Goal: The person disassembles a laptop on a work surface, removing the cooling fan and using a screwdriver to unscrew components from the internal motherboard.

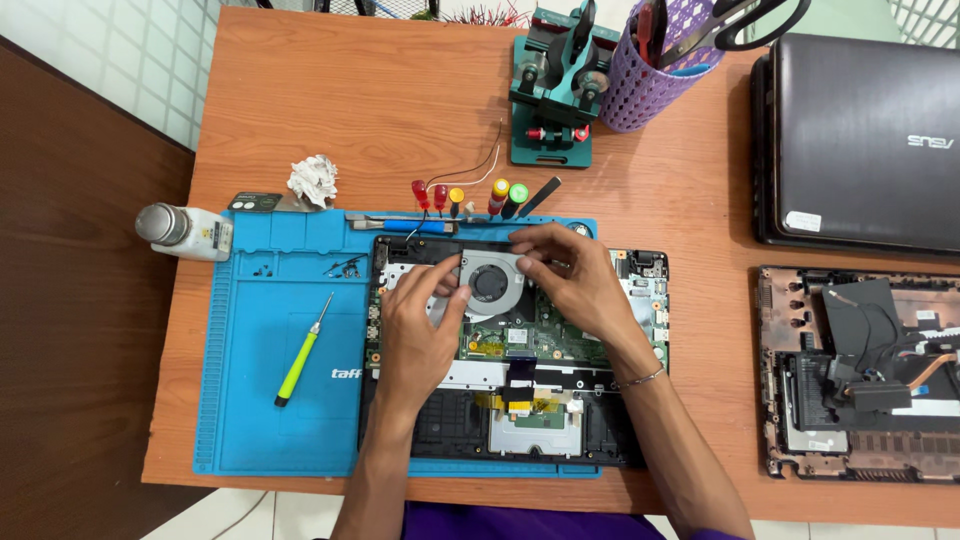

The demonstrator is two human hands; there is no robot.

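An opened laptop (600, 440) with its green circuit board exposed lies on a blue work mat (260, 400). A round cooling fan (490, 280) sits near the board's top middle. My left hand (420, 320) rests on the board just left of the fan, fingertips touching the fan housing's left edge. My right hand (570, 280) lies over the fan's upper right side, fingers bent down onto it. Whether either hand pinches a small part is hidden by the fingers.
A yellow-green screwdriver (303, 352) lies on the mat's left part, several screwdrivers (470, 197) along its top edge. A white bottle (185, 230), crumpled tissue (313, 180), teal clamp stand (555, 85), purple tool cup (665, 60), closed dark laptop (860, 140) and another opened chassis (860, 370) surround it.
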